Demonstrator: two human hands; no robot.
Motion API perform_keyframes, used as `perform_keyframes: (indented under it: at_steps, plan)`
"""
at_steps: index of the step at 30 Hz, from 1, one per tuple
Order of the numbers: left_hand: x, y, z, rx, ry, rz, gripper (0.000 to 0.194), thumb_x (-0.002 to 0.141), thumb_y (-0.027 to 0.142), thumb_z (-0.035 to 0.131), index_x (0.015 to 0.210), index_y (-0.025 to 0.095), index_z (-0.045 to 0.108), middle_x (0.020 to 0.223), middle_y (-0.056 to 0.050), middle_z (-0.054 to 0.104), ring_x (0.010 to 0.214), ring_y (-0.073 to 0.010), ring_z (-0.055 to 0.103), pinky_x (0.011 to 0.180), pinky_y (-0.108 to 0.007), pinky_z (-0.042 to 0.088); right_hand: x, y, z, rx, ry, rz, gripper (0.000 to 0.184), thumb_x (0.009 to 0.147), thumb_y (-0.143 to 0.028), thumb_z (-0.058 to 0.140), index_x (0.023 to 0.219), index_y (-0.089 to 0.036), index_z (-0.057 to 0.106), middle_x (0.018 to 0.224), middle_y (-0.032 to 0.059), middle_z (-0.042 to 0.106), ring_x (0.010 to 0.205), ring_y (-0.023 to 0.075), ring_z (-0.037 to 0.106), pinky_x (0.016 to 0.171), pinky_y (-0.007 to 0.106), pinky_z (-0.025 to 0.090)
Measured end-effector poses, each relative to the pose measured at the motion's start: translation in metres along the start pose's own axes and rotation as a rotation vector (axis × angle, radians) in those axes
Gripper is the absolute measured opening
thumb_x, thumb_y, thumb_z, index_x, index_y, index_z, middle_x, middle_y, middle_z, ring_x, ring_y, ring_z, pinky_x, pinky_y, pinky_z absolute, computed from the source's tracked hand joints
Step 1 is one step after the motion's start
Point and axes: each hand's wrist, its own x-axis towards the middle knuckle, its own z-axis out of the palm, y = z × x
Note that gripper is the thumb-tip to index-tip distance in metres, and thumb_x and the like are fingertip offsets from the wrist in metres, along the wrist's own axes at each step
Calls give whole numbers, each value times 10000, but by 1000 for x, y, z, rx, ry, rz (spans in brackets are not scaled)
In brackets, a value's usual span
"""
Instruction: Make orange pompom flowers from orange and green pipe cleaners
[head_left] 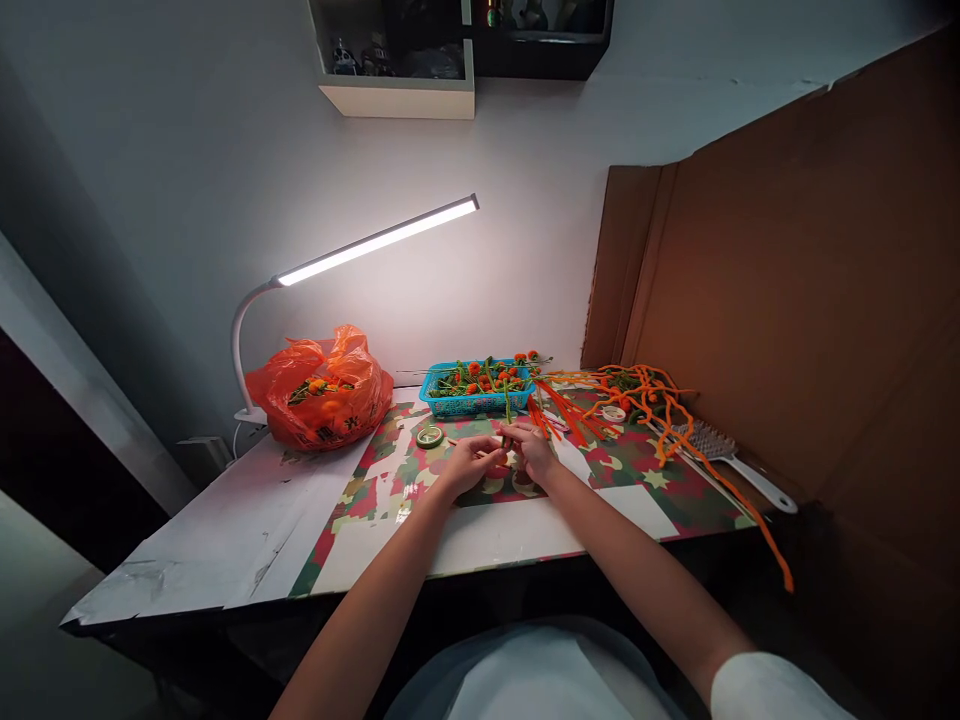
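My left hand point(472, 464) and my right hand point(531, 452) meet over the middle of the table, fingertips close together. Between them a thin green stem point(508, 405) stands upright, its top poking above my fingers. My right hand pinches it near its lower part. The left fingers are closed at its lower end; what lies between those fingertips is too small to make out. A roll of green tape point(430, 437) lies left of my hands. Just behind them stands a blue basket point(480, 403) filled with small orange flowers on green stems.
An orange plastic bag point(352, 410) of flowers sits at left beside a lit desk lamp point(375, 242). To the right lie tangled orange fuzzy strands point(660, 385) and a white-handled brush point(757, 485). A cardboard panel point(780, 270) walls the right side. The camouflage-patterned cover point(656, 480) lies under my work.
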Motion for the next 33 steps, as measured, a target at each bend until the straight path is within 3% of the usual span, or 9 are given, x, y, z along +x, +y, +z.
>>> perform_keyframes:
  at_steps: [4, 7, 9, 15, 23, 30, 33]
  plan:
    - [2, -2, -2, -66, 100, -17, 373, 674, 492, 689, 789, 137, 678, 714, -52, 686, 683, -176, 633, 604, -249, 475, 1, -1, -1, 1, -15, -122, 312, 548, -422, 761, 726, -181, 674, 715, 22, 648, 650, 138, 559, 628, 273, 447]
    - [3, -3, -5, -111, 167, -39, 399, 685, 522, 668, 811, 144, 685, 753, -64, 701, 719, -190, 647, 608, -254, 490, 2, 1, -1, 21, -13, -208, 488, 547, -372, 778, 985, -225, 620, 947, 39, 674, 795, 167, 613, 714, 301, 488]
    - [4, -4, -6, -133, 177, -47, 406, 678, 531, 669, 811, 148, 689, 770, -64, 704, 728, -191, 648, 611, -255, 497, 3, 4, -1, 0, -4, -195, 533, 550, -373, 775, 1026, -227, 586, 944, 45, 675, 812, 178, 623, 721, 313, 495]
    - [4, -3, -6, -211, 186, -56, 425, 636, 543, 699, 797, 149, 690, 775, -60, 698, 725, -183, 646, 680, -285, 521, 6, 10, -2, -229, 44, -128, 347, 572, -454, 726, 737, -160, 642, 746, 59, 665, 720, 189, 607, 664, 304, 463]
    - [6, -8, -8, -209, 255, -48, 404, 618, 529, 715, 703, 139, 653, 665, -30, 662, 622, -148, 616, 659, -283, 516, 2, 13, -1, -314, 19, -138, 335, 592, -474, 698, 682, -162, 617, 668, 26, 626, 651, 162, 562, 613, 275, 429]
    - [7, -13, -9, -160, 294, -50, 395, 622, 520, 707, 677, 135, 636, 631, -22, 644, 595, -147, 602, 623, -279, 508, -3, 11, 2, -462, -68, -333, 281, 680, -446, 640, 600, -190, 556, 722, 19, 564, 665, 151, 514, 598, 268, 418]
    - [7, -14, -10, -131, 285, -48, 380, 636, 508, 697, 666, 135, 631, 621, -15, 634, 582, -139, 588, 617, -275, 501, -5, 7, 0, -569, -125, -435, 219, 712, -371, 640, 607, -192, 570, 770, 33, 581, 765, 176, 527, 707, 303, 429]
